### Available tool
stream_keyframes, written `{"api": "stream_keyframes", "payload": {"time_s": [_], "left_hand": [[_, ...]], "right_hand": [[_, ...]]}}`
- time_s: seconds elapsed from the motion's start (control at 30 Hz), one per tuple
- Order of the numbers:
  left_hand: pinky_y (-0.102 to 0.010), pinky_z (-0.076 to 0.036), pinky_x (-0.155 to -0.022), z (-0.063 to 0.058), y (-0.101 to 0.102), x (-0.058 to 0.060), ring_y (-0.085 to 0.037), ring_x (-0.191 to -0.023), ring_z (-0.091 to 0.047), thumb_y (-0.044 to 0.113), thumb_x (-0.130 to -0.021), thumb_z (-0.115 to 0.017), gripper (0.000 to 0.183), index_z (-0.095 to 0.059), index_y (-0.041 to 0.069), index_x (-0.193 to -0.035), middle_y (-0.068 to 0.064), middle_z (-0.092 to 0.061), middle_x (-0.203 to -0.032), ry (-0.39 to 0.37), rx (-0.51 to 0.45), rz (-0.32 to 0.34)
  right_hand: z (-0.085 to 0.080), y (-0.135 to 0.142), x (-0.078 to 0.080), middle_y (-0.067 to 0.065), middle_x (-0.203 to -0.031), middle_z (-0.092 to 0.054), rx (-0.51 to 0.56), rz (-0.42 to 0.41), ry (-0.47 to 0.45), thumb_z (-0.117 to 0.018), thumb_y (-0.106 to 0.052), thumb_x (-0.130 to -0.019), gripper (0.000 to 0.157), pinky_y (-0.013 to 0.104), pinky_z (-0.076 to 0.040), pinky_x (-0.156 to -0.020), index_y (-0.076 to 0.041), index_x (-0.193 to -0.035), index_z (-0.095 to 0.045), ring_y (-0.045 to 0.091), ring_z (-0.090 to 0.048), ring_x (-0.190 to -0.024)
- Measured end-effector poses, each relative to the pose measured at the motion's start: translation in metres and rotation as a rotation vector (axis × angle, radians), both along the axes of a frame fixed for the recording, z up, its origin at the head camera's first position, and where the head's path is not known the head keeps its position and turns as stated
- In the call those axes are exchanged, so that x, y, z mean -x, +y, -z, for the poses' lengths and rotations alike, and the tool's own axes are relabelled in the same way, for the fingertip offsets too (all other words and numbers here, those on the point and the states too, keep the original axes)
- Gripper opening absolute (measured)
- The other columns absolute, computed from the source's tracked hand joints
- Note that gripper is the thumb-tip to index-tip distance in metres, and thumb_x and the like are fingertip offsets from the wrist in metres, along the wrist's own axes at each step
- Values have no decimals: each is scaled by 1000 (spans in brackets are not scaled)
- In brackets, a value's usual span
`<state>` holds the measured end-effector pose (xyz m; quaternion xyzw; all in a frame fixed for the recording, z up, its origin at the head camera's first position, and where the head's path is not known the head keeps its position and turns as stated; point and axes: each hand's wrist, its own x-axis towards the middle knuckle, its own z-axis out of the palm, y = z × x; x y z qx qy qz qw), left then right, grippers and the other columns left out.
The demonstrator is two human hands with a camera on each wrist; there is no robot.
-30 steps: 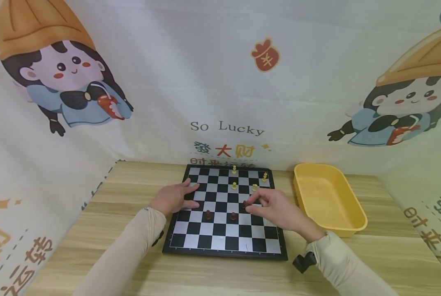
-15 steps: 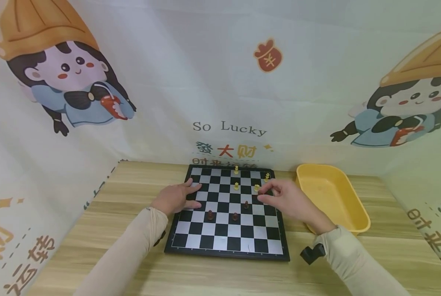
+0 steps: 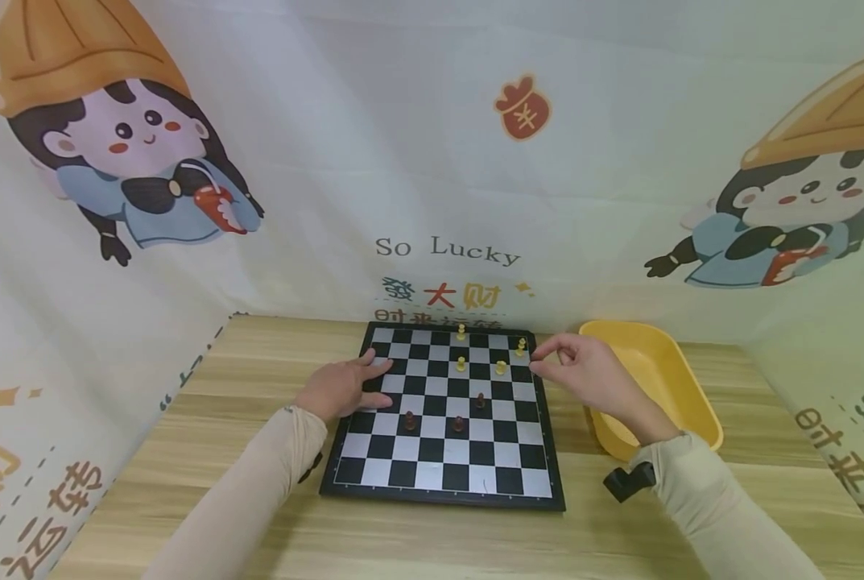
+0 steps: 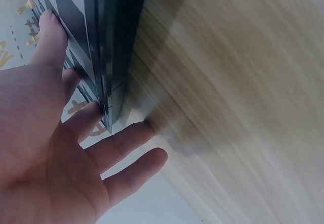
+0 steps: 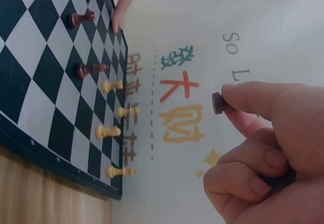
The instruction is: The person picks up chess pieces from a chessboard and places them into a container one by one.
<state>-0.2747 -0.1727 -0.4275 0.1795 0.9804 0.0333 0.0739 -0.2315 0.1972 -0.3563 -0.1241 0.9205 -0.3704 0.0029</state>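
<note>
A black-and-white chessboard (image 3: pixel 442 475) lies on the wooden table. My left hand (image 3: pixel 336 388) rests on its left edge with spread fingers; in the left wrist view the thumb (image 4: pixel 50 37) lies on the squares and two fingers reach past the rim. Three dark red chess pieces stand on the board, one of them a piece (image 3: pixel 480 400) right of the middle. Several pale yellow pieces (image 3: pixel 461 364) stand farther back. My right hand (image 3: pixel 587 374) hovers by the board's right edge. Its thumb and forefinger pinch a dark chess piece (image 5: pixel 218 103), mostly hidden by the fingers.
Right of the board stands a yellow plastic tub (image 3: pixel 663 362), partly behind my right hand. A printed cloth backdrop (image 3: pixel 316 201) rises behind the table. Wooden tabletop (image 3: pixel 207 435) shows left and in front of the board.
My right hand has moved away from a dark red piece near the middle, rightward and back past the board's edge. That piece stays standing. The left hand stays in place.
</note>
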Motion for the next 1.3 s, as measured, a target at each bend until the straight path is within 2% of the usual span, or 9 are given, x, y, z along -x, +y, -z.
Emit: {"api": "stream_keyframes", "payload": {"time_s": [0.17, 0.23, 0.33, 0.4, 0.6, 0.77, 0.9, 0.97, 1.3], "left_hand": [[-50, -46, -114, -1, 0, 1, -42, -144, -48, 57, -93, -62, 74, -44, 22, -156, -16, -35, -164, 0, 0, -4], [-50, -46, -114, -1, 1, 1, -41, -144, -47, 57, -93, -62, 74, -44, 22, -156, -16, -35, -164, -3, 2, -9], [-50, -45, -115, 0, 1, 1, -41, -144, -47, 58, -93, -62, 75, -42, 24, -156, -15, -34, -165, -15, 5, -14], [-50, -45, -115, 1, 1, 1, -42, -145, -46, 58, -93, -62, 75, -41, 24, -157, -15, -33, -166, -26, 5, -19], [-51, -44, -116, 3, 0, -1, -42, -145, -46, 58, -93, -63, 75, -41, 25, -157, -14, -31, -166, -47, -15, -38], [-52, -44, -115, 1, 0, 0, -43, -143, -47, 57, -92, -63, 75, -42, 24, -157, -15, -32, -166, -32, -23, -35], [-51, -46, -114, 0, 1, 1, -43, -142, -49, 57, -92, -63, 75, -42, 24, -156, -15, -33, -165, -24, -19, -37], [-51, -46, -114, 0, 1, 1, -43, -141, -50, 58, -92, -63, 76, -42, 25, -156, -15, -33, -165, -27, -15, -43], [-51, -45, -115, -2, 2, 1, -43, -142, -48, 58, -92, -64, 76, -41, 26, -157, -15, -31, -166, -41, -14, -52]], "right_hand": [[-7, 8, 4, -2, -64, -38, -21, 33, -7, -72, -29, -94, 26, 24, -31, -50, -8, -109, -73, 15, -37, -54], [-7, 14, 6, 1, -70, -49, -28, 38, 2, -71, -30, -94, 27, 25, -34, -53, -7, -109, -73, 16, -41, -60], [-5, 23, 8, 9, -92, -67, -49, 49, 15, -70, -32, -96, 28, 26, -39, -62, -7, -110, -73, 19, -49, -74], [-4, 29, 10, 11, -107, -71, -59, 55, 23, -70, -33, -96, 30, 28, -40, -67, -7, -111, -73, 21, -51, -83], [-2, 46, 18, 10, -90, -65, -61, 83, 19, -69, -34, -96, 33, 26, -38, -61, -5, -112, -72, 19, -48, -75], [-8, 58, 24, 20, -118, -71, -55, 93, 34, -67, -32, -98, 35, 30, -42, -75, -2, -115, -72, 26, -53, -94], [-11, 67, 29, 28, -128, -66, -34, 111, 19, -66, -28, -99, 36, 49, -50, -92, 2, -117, -70, 44, -58, -115], [-11, 71, 32, 30, -135, -62, -32, 119, 11, -65, -28, -100, 36, 58, -46, -103, 4, -118, -69, 49, -53, -128], [-9, 88, 44, 31, -144, -54, -28, 133, -71, -61, -35, -102, 45, 61, -43, -104, 3, -126, -64, 48, -47, -132]]}}
